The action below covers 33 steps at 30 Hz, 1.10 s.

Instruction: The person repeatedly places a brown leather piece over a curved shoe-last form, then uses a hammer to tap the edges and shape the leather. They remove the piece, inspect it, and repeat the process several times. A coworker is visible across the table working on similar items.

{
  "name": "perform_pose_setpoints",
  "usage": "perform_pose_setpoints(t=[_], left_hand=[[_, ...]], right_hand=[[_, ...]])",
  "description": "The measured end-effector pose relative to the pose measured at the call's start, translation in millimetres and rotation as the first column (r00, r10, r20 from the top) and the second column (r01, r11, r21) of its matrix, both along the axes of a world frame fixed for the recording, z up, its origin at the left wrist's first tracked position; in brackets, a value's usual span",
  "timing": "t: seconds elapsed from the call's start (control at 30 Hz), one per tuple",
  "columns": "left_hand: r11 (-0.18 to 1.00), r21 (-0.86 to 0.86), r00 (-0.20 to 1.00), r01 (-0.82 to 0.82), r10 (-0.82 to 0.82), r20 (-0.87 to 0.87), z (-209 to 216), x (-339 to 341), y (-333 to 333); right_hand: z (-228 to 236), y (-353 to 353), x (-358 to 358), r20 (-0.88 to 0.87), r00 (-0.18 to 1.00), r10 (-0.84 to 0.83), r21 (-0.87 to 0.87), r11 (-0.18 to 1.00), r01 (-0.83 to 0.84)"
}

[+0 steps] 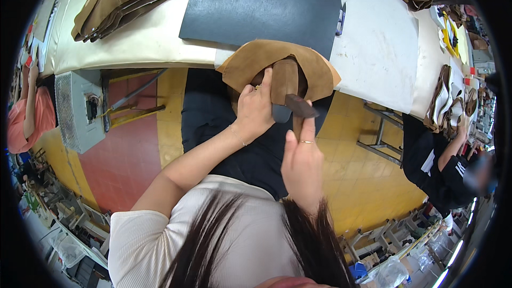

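1. Brown leather piece (314, 69) lies straight ahead of the right hand (302, 165), which grips a hammer (300, 105); its head sits by the near right corner of the central flap (285, 81), though I can't tell whether they touch.
2. Nearer is the left hand (257, 108), pressed to the piece, index finger stretched along the flap's left side.
3. Lengthwise, the flap points away from the person, toward the dark board (261, 10) on the table (64, 48).
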<state>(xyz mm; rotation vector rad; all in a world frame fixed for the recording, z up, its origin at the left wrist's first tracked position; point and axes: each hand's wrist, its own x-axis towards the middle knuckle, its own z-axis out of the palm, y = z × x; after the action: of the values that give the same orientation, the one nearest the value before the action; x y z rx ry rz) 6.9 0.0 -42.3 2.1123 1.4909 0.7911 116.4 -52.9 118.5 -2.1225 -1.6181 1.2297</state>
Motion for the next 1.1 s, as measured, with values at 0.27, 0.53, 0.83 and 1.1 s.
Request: perform_pose_setpoints(t=[0.27,0.53,0.83,1.1], left_hand=[[1.0,-0.012,0.999,-0.001,0.001,0.048,-0.4,0.7,-0.5],[1.0,0.001,1.0,-0.006,0.006,0.029,-2.9,0.9,-0.2],[0.999,0.026,0.999,-0.026,0.025,0.033,-2.7,1.7,0.3],[1.0,-0.005,0.999,0.003,-0.003,0.038,3.5,-0.7,-1.1]], right_hand=[[10.4,14.9,0.1,-0.021,0.996,-0.092,-0.249,0.965,0.084],[-7.9,6.6,14.2,0.003,0.999,0.05,0.247,0.968,-0.049],[12.8,35.8,22.7,0.066,0.997,0.036,0.175,0.983,-0.047],[10.8,4.4,48.5,-0.178,0.973,0.148,0.577,0.816,-0.019]])
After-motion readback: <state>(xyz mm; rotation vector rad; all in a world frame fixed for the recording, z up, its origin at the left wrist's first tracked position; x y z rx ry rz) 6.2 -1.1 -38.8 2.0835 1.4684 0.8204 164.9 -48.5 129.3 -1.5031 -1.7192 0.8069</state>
